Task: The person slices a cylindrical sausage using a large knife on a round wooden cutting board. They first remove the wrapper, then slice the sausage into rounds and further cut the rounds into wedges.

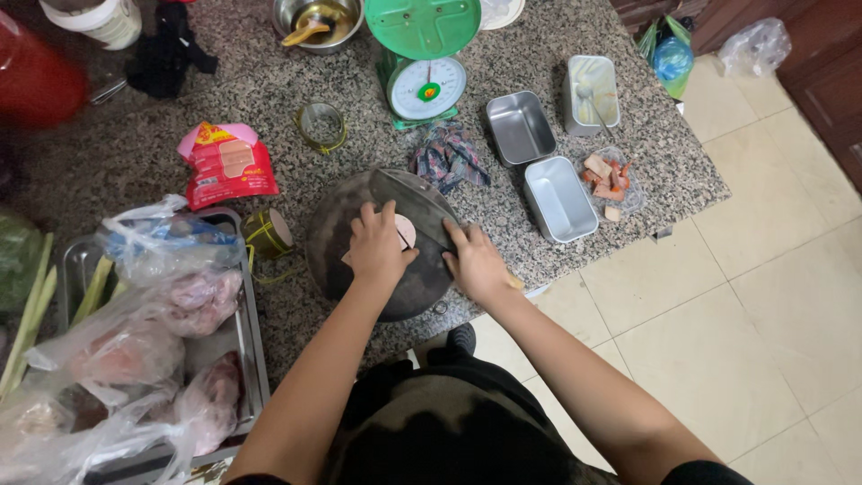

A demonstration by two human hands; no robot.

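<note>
On a speckled granite counter above a pale tiled floor, the left hand lay open, pressing a pink sausage slice on the round dark chopping board. The right hand gripped a broad cleaver across it.

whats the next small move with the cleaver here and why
Probably press the cleaver straight down through the pink slab. The right hand grips its handle, the blade lies across the round dark board, and the left hand pins the slab beside the blade, fingers close, so keep them tucked.
</note>
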